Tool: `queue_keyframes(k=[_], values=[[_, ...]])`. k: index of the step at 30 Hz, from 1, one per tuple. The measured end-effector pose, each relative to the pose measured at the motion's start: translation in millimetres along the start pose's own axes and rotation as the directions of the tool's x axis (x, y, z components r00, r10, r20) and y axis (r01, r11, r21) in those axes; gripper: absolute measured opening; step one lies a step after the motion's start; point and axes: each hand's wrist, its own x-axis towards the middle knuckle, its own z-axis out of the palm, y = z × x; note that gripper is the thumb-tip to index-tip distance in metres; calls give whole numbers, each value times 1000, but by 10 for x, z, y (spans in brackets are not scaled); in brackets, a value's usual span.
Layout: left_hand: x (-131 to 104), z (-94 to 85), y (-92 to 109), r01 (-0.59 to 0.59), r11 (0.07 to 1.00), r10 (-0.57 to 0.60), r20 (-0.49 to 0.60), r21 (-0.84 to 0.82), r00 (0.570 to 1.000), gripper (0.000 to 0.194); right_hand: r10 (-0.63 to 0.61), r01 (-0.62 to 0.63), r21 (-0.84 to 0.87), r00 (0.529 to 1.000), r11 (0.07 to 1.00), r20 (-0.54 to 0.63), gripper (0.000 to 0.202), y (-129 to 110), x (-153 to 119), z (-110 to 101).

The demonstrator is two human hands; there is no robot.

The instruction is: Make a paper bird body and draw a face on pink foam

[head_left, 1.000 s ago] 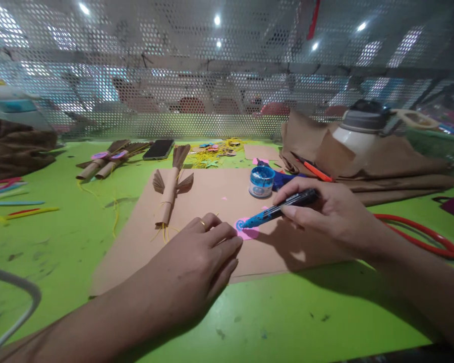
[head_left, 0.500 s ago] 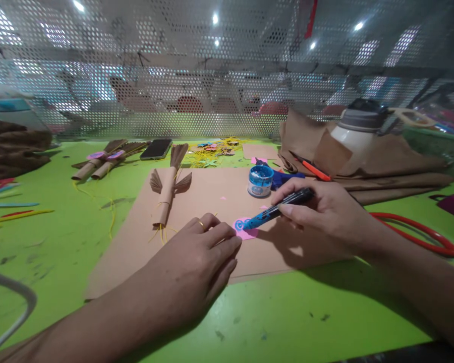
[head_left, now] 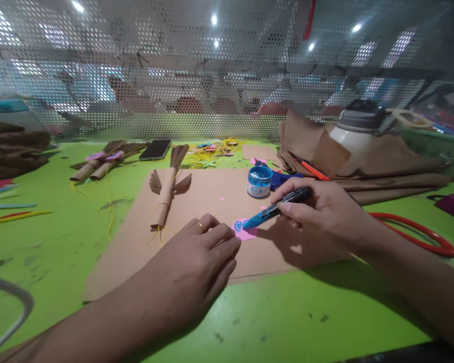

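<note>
In my right hand (head_left: 318,212) is a black marker pen (head_left: 278,205), its lower end coated in blue. The tip points down at a small pink paper piece (head_left: 245,234) bearing blue spiral marks. My left hand (head_left: 208,247), with a ring on one finger, has bent fingers held together, the fingertips pressing on the pink paper's left edge. Both rest over a large brown paper sheet (head_left: 208,201). Behind the pen stands an uncapped jar of blue paint (head_left: 259,182). A rolled brown paper figure with pleated wings (head_left: 166,196) lies left on the sheet.
Two similar paper figures (head_left: 98,161) lie far left by a phone (head_left: 155,150). Yellow string scraps (head_left: 227,147) are heaped at the back. Right are an orange cutter (head_left: 314,170), folded brown paper (head_left: 393,181), a bottle (head_left: 353,133) and a red loop (head_left: 419,242). A perforated screen (head_left: 212,91) stands behind.
The pen tip stays at the blue marks with hardly any shift. The whole view slides very slightly; both hands keep their places on the paper.
</note>
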Motion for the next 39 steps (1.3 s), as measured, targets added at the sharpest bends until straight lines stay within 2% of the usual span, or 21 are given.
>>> queue_keyframes(k=[6, 13, 23, 32, 39], values=[[-3, 0, 6, 4, 1000, -4, 16, -3, 1000, 26, 13, -12, 41, 1000, 999, -19, 14, 6, -15, 9], [11, -5, 3, -4, 1000, 4, -3, 9, 1000, 25, 5, -5, 21, 1000, 1000, 16, 14, 20, -26, 16], [18, -18, 12, 1, 1000, -1, 13, -6, 1000, 27, 10, -5, 77, 998, 997, -61, 8, -8, -17, 23], [-1, -26, 24, -4, 1000, 4, 21, 15, 1000, 27, -67, 61, -132, 997, 989, -43, 14, -15, -64, 43], [14, -15, 10, -14, 1000, 14, 26, 11, 1000, 27, -194, 193, -214, 981, 958, 15, 12, -121, -166, 93]])
